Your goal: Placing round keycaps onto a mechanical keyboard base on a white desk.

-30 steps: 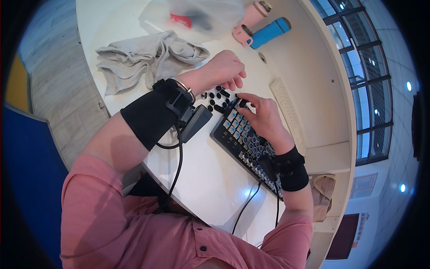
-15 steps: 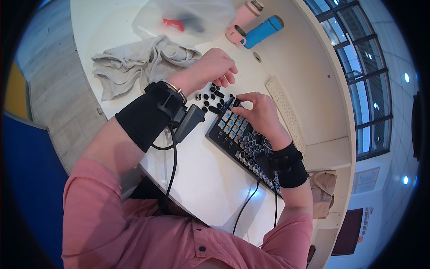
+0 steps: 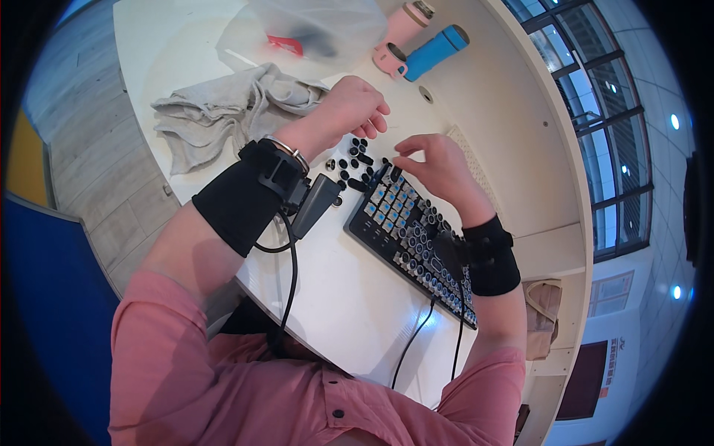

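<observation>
A black keyboard [image 3: 387, 232] lies slantwise on the white table, its far-left section bare of caps, with pale switches and blue centres showing. Round caps cover the rest. A dark oblong keycap [image 3: 395, 175] sits at its far end. Just above that end is my right hand [image 3: 440, 169], thumb and index finger apart, with nothing visible between them. My left hand [image 3: 352, 108] hovers over the loose black keycaps [image 3: 355, 183] left of the keyboard. Its fingers are curled in; whatever they may hold is hidden.
Grey cloth [image 3: 216, 111] lies left of my left hand, a translucent plastic bag [image 3: 312, 37] behind it. A blue bottle [image 3: 435, 53] and a pink cup [image 3: 389, 59] stand at the back. A pale keyboard [image 3: 472, 160] lies right of my right hand. Cables [image 3: 290, 290] trail from my wrist straps.
My right hand has lifted off the keyboard's far end and moved slightly back and right, its thumb and finger parting from the dark keycap. My left hand has barely moved.
</observation>
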The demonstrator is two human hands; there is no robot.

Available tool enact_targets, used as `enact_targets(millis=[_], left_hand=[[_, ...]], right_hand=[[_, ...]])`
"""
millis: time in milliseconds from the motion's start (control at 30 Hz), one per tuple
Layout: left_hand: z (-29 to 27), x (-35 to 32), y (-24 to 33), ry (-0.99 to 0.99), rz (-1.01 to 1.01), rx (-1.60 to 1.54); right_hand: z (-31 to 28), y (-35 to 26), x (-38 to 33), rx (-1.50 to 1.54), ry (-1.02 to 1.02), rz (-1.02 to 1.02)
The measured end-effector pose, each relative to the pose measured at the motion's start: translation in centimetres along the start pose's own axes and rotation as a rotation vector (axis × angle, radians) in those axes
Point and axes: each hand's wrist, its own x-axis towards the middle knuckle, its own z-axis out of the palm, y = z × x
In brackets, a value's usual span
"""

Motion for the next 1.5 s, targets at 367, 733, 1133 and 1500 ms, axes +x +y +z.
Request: enact_targets(millis=[367, 733, 1133, 1500], left_hand=[[0.0, -0.3, 0.3, 0.011, 0.005, -0.008], [-0.3, 0.2, 0.1, 0.046, 0.022, -0.026], [0.0, 0.0, -0.1, 0.004, 0.02, 0.044], [-0.1, 0.2, 0.0, -0.029, -0.032, 0.064]], right_hand=[[4.4, -1.5, 3.4, -0.236, -0.208, -0.094], [1.1, -2.0, 1.0, 0.043, 0.041, -0.117], [-1.1, -1.4, -5.3, 0.157, 0.102, 0.046], [0.5, 0.2, -6.5, 0.071, 0.16, 0.049]])
